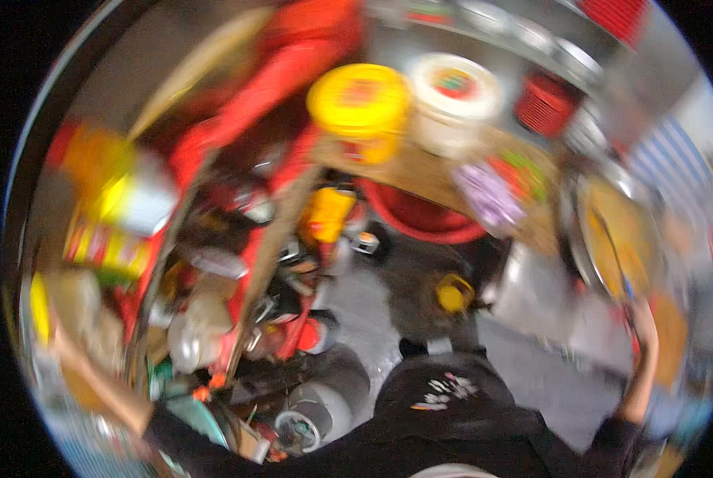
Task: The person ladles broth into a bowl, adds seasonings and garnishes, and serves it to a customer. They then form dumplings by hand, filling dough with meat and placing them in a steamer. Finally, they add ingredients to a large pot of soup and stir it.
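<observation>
My right hand (641, 316) is at the far right, closed around the blue end of a long-handled utensil (608, 230). The utensil lies across a wide metal pan (583, 263) that holds an orange-yellow food (622, 221). At the far left my left hand (60, 343) reaches out to a cluttered shelf. A long yellow object (40, 308) stands right at its fingers, and blur hides whether the hand grips it. Pale bags (90, 305) sit beside that hand.
A yellow tub (359, 101) and a white lidded bucket (455, 89) stand on a wooden board (422, 173). Beneath is a red basin (428, 221). Red-edged shelves (260, 239) hold jars and packets. A grey bin (314, 418) is on the floor.
</observation>
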Demonstrator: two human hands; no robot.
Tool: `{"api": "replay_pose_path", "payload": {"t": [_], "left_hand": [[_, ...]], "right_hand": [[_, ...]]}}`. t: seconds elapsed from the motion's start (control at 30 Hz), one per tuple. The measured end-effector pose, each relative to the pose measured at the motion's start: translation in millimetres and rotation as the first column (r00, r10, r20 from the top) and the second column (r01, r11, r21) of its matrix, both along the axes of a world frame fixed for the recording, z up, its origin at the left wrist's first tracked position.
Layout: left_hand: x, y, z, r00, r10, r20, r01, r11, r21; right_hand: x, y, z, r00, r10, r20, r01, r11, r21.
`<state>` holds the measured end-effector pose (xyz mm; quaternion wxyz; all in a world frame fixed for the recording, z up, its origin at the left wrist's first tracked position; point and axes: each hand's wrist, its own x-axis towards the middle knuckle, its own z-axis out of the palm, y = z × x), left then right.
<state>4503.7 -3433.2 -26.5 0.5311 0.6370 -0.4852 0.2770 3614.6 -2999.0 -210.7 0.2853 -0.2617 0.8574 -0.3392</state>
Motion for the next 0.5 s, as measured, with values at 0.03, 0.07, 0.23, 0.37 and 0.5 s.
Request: {"api": "replay_pose_path", "payload": {"t": [0.03, 0.07, 0.23, 0.37, 0.5], "left_hand": [[-20, 17, 4, 0.998, -0.059, -0.034, 0.059, 0.998, 0.008], [-43, 34, 3, 0.988, -0.14, -0.069, 0.141, 0.99, 0.019], [-194, 95, -72, 0.833, -0.542, 0.111, 0.506, 0.827, 0.244], [-384, 135, -219, 0.51, -0.853, -0.111, 0.859, 0.496, 0.129], [-565, 224, -320, 0.072, -0.755, -0.652, 0.997, 0.075, 0.023]], "right_hand": [[-8, -5, -11, 0.998, -0.049, 0.047, 0.048, 0.999, 0.015], [-15, -9, -20, 0.998, -0.001, -0.059, 0.009, 0.99, 0.142], [-35, -22, -71, 0.819, 0.012, -0.573, 0.167, 0.952, 0.258], [-50, -1, -74, 0.77, 0.017, -0.638, 0.294, 0.878, 0.378], [-64, 42, -64, 0.749, 0.053, -0.66, 0.314, 0.849, 0.424]]}}
